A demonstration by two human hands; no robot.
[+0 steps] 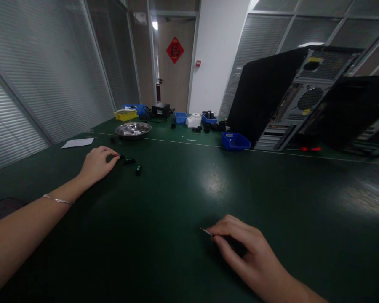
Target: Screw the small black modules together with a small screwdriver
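My left hand (98,162) reaches out over the green tabletop, thumb and forefinger pinched at a small dark piece (121,157). Whether that piece is off the table I cannot tell. Close by lie a small black block (129,160) and another black block with a green face (139,170). Nearer to me, my right hand (243,248) pinches a thin, short metal rod (206,231) between thumb and fingertips. Its tip points left, just above the table; its other end is hidden in the fingers.
A round metal dish (133,130) stands beyond the left hand, with white paper (77,143) to its left. Blue bin (236,141) sits before a large black computer case (268,92). Along the back are a yellow basket (125,115), a black power box (161,110) and a white device (193,120).
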